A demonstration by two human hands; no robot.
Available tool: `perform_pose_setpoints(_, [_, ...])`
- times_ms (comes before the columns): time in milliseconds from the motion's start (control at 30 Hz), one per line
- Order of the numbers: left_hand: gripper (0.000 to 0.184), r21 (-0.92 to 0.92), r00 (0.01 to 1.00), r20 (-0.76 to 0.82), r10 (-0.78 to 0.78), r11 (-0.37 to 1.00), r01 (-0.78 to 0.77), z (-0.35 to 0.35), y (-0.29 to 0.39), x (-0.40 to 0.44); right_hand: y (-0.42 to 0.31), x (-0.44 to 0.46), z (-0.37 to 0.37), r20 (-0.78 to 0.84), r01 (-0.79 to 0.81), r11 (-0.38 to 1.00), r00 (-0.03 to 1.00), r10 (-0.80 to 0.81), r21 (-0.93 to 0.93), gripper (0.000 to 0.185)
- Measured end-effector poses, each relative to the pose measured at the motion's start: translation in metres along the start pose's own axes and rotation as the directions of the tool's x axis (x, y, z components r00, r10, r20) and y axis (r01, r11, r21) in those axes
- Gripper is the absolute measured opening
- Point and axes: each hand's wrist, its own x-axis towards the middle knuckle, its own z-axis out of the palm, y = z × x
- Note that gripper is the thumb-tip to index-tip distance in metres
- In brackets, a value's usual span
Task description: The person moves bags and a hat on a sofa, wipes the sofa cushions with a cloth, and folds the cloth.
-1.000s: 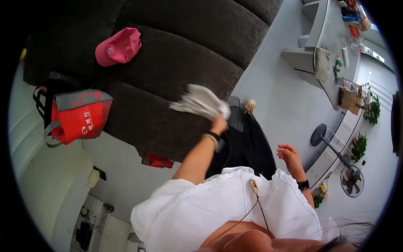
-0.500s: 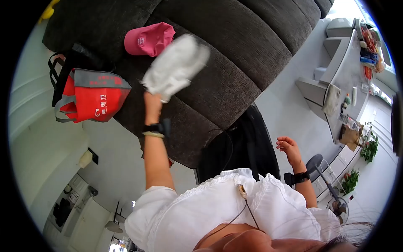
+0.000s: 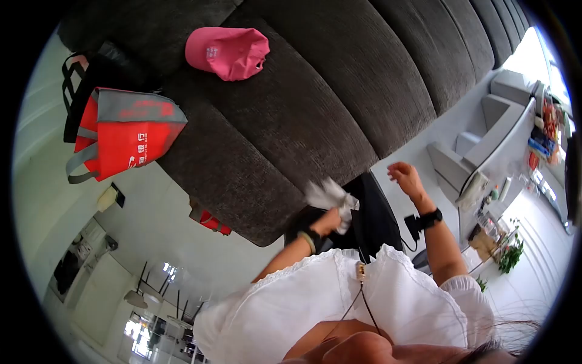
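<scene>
My left hand (image 3: 329,222), with a dark band and a pale bracelet at its wrist, is closed round a crumpled white cloth (image 3: 330,195). The cloth is blurred by motion and hangs by the sofa's front edge, over black fabric (image 3: 379,209) in front of my chest. My right hand (image 3: 407,179) is raised off to the right, its fingers loosely bent and apart, holding nothing. A black strap with a device sits on that wrist. Farther off, a pink cap (image 3: 227,51) lies on the dark grey sofa (image 3: 291,103).
A red and grey bag (image 3: 130,133) stands at the sofa's left end, with a black bag (image 3: 115,70) behind it. Something red (image 3: 213,223) shows below the sofa edge. At right is a table (image 3: 506,145) with many items, and a green plant (image 3: 511,256).
My left hand has swept the white cloth from beside the pink cap down and right, close to my body. My right hand has risen slightly. The view has shifted a little.
</scene>
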Motion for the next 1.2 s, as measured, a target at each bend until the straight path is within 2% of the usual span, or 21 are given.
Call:
perform_pose_setpoints(100, [0.039, -0.167, 0.989, -0.062, 0.136, 0.975, -0.144, -0.011, 0.005, -0.009, -0.056, 0.098, 0.015, 0.085, 0.189, 0.936, 0.982, -0.171, -0.298, 0.026])
perform_pose_setpoints(167, [0.043, -0.154, 0.971, -0.142, 0.193, 0.965, -0.215, -0.047, 0.043, -0.03, -0.103, 0.157, 0.049, 0.071, 0.358, 0.905, 0.933, -0.352, -0.228, 0.037])
perform_pose_setpoints(267, [0.042, -0.413, 0.861, -0.476, 0.18, 0.819, -0.399, -0.095, 0.089, -0.069, -0.198, 0.222, 0.106, 0.109, 0.439, 0.821, 0.896, -0.43, -0.366, 0.063])
perform_pose_setpoints(333, [0.036, -0.418, 0.727, -0.65, 0.22, 0.696, -0.584, -0.112, 0.108, -0.101, -0.247, 0.26, 0.144, 0.104, 0.526, 0.748, 0.839, -0.533, -0.405, 0.076])
perform_pose_setpoints(400, [0.043, 0.386, 0.451, -0.651, 0.61, 0.778, -0.496, -0.122, 0.117, -0.119, -0.275, 0.303, 0.182, 0.036, 0.656, 0.608, 0.693, -0.72, -0.447, 0.082])
perform_pose_setpoints(467, [0.042, 0.198, 0.362, -0.746, 0.558, 0.706, -0.68, -0.133, 0.133, -0.125, -0.308, 0.313, 0.206, 0.029, 0.631, 0.624, 0.713, -0.7, -0.46, 0.087])
perform_pose_setpoints(533, [0.042, -0.328, 0.46, -0.823, 0.333, 0.384, -0.863, -0.15, 0.151, -0.124, -0.318, 0.324, 0.232, -0.059, 0.644, 0.603, 0.659, -0.75, -0.471, 0.084])
perform_pose_setpoints(633, [0.04, -0.246, 0.374, -0.821, 0.431, 0.324, -0.914, -0.202, 0.185, -0.119, -0.321, 0.329, 0.243, 0.055, 0.43, 0.776, 0.887, -0.459, -0.461, 0.061])
perform_pose_setpoints(700, [0.039, -0.131, 0.295, -0.811, 0.505, 0.335, -0.933, -0.243, 0.225, -0.111, -0.301, 0.313, 0.23, 0.1, 0.425, 0.902, 0.903, -0.417, -0.08, 0.026])
perform_pose_setpoints(767, [0.038, -0.041, 0.243, -0.775, 0.584, 0.337, -0.941, -0.278, 0.278, -0.097, -0.256, 0.294, 0.201, 0.15, 0.342, 0.843, 0.888, -0.434, 0.416, 0.01])
perform_pose_setpoints(800, [0.039, 0.017, 0.246, -0.744, 0.621, 0.386, -0.922, -0.297, 0.303, -0.086, -0.245, 0.26, 0.174, 0.112, 0.253, 0.802, 0.923, -0.367, 0.541, 0.013])
perform_pose_setpoints(867, [0.043, 0.207, 0.273, -0.703, 0.657, 0.556, -0.805, -0.334, 0.349, -0.058, -0.173, 0.23, 0.1, 0.343, 0.036, 0.784, 0.886, -0.312, 0.62, 0.021])
perform_pose_setpoints(900, [0.047, 0.33, 0.294, -0.698, 0.653, 0.658, -0.677, -0.352, 0.369, -0.041, -0.139, 0.209, 0.065, 0.338, 0.093, 0.825, 0.882, -0.327, 0.557, 0.019])
perform_pose_setpoints(933, [0.049, 0.488, 0.303, -0.663, 0.684, 0.702, -0.519, -0.375, 0.384, -0.021, -0.108, 0.185, 0.034, 0.271, 0.474, 0.867, 0.823, -0.498, 0.152, 0.017])
perform_pose_setpoints(967, [0.051, 0.638, 0.241, -0.641, 0.729, 0.68, -0.362, -0.4, 0.388, 0.013, -0.081, 0.158, 0.005, 0.227, 0.642, 0.742, 0.765, -0.603, -0.194, 0.015])
perform_pose_setpoints(1000, [0.053, 0.748, 0.176, -0.615, 0.769, 0.639, -0.178, -0.425, 0.391, 0.047, -0.058, 0.128, -0.018, 0.182, 0.641, 0.708, 0.766, -0.617, -0.297, 0.013])
perform_pose_setpoints(1033, [0.053, 0.81, 0.283, -0.525, 0.802, 0.574, -0.123, -0.376, 0.414, 0.036, -0.048, 0.103, -0.03, 0.167, 0.42, 0.907, 0.892, -0.42, 0.042, 0.013])
perform_pose_setpoints(1067, [0.054, 0.825, 0.191, -0.565, 0.803, 0.555, 0.108, -0.358, 0.408, 0.058, -0.04, 0.078, -0.042, 0.141, 0.08, 0.832, 0.972, -0.186, 0.549, 0.027])
perform_pose_setpoints(1100, [0.054, 0.783, 0.092, -0.58, 0.809, 0.523, 0.338, -0.342, 0.399, 0.08, -0.032, 0.053, -0.054, 0.109, -0.116, 0.541, 0.993, 0.045, 0.833, 0.043])
perform_pose_setpoints(1167, [0.054, 0.845, 0.126, -0.493, 0.861, 0.439, 0.305, -0.279, 0.364, 0.097, -0.03, 0.021, -0.068, -0.104, 0.07, 0.666, 0.995, 0.012, 0.743, 0.035])
perform_pose_setpoints(1200, [0.051, 0.773, 0.192, -0.634, 0.749, 0.621, 0.13, -0.222, 0.349, 0.09, -0.036, 0.017, -0.069, -0.117, 0.085, 0.62, 0.993, 0.011, 0.78, 0.033])
